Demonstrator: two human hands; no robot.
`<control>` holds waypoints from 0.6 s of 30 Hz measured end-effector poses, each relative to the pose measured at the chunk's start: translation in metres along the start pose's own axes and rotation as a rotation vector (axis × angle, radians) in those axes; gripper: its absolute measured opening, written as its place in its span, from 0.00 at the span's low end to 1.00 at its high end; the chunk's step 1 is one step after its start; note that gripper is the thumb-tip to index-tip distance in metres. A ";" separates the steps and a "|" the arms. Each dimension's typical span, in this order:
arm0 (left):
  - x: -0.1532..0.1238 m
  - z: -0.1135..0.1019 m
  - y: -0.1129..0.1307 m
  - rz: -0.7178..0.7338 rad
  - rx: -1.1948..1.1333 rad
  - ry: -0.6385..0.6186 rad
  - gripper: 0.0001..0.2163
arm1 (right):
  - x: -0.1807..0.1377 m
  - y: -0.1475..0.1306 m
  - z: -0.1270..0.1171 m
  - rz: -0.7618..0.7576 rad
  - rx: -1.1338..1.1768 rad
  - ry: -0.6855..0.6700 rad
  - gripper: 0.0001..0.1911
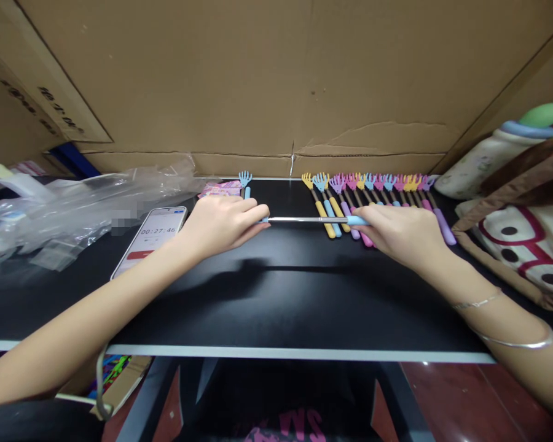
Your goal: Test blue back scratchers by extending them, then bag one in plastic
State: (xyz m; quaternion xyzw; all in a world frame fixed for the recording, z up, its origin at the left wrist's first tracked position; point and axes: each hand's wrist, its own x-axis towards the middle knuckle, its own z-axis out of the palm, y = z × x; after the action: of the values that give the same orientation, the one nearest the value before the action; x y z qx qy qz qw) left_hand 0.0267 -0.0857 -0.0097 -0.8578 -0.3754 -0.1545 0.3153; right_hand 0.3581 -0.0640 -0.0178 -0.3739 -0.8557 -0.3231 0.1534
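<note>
My left hand (230, 222) and my right hand (394, 233) are both closed on one telescopic back scratcher (304, 219), held level above the black table. Its thin silver rod is drawn out between them. Light blue parts show at both fists, with the handle at the right one; the far left end is hidden in my fingers. Just behind my left hand a light blue hand-shaped claw (245, 178) sticks up, its lower part covered. Beyond my right hand lies a row of back scratchers (328, 215) in yellow, blue, purple and pink, claws toward the cardboard wall.
A phone (150, 236) with a running timer lies left, beside clear plastic bags (96, 196) and a pink printed packet (221, 188). Cardboard (276, 80) walls the back. A plush-faced bag (520, 245) and a pale bottle-shaped item (479, 156) stand right. The table's pale front edge (276, 352) runs below.
</note>
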 end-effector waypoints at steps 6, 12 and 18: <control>0.003 0.004 0.009 -0.019 -0.052 0.056 0.16 | 0.006 -0.009 0.001 -0.016 -0.009 0.002 0.23; 0.005 0.014 0.036 0.023 -0.189 -0.009 0.15 | 0.012 -0.040 0.003 -0.112 0.075 -0.027 0.19; 0.008 0.000 0.029 -0.009 -0.150 -0.032 0.15 | 0.014 -0.035 -0.001 -0.045 0.084 0.002 0.24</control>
State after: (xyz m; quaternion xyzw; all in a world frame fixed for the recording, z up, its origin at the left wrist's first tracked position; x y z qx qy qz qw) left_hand 0.0533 -0.0969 -0.0179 -0.8797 -0.3717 -0.1698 0.2433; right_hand 0.3233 -0.0752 -0.0253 -0.3474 -0.8766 -0.2907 0.1622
